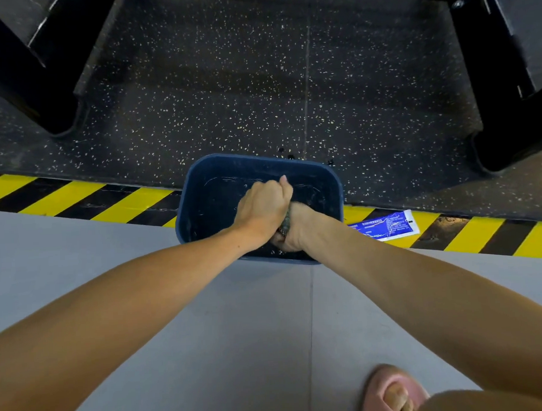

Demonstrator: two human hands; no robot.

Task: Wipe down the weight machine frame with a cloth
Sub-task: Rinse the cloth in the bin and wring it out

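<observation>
At centre my left grip (263, 205) and right grip (295, 232) both squeeze the cloth (285, 219) over the basin (183, 215); machine frame (25, 79), upper left, not yet wiped, I judge

We hold both hands over a dark blue plastic basin (197, 177) with water in it. Our left hand (262, 207) and right hand (292, 234) press together, each gripping a twisted dark cloth (285, 219), of which only a strip shows between them. The basin sits on the floor across the yellow-and-black hazard stripe (76, 195), where the grey floor (206, 317) meets the speckled black rubber flooring (227, 83). A blue sachet (385, 226) lies on the stripe just right of the basin. Black weight machine frame legs (504, 108) stand at the rubber's left and right edges. Our foot in a pink slipper (392, 392) rests near the bottom edge.
</observation>
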